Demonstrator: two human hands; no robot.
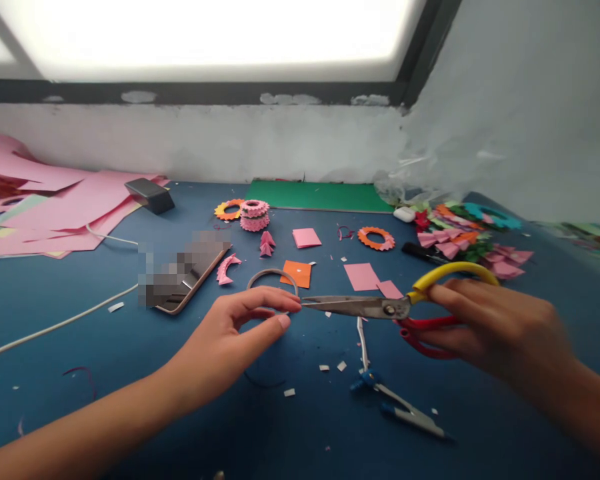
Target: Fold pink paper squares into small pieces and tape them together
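Observation:
My right hand grips a pair of scissors by its yellow and red handles. The blades are nearly closed and point left. My left hand is pinched, thumb against forefinger, right at the blade tips. A thin grey ring arcs up from behind those fingers and seems to be held in the pinch. Both hands hover just above the blue table.
A blue drawing compass lies under the scissors. Near it are a phone, a white cable, pink and orange paper squares, folded paper rings, pink sheets, a green sheet and a paper flower pile.

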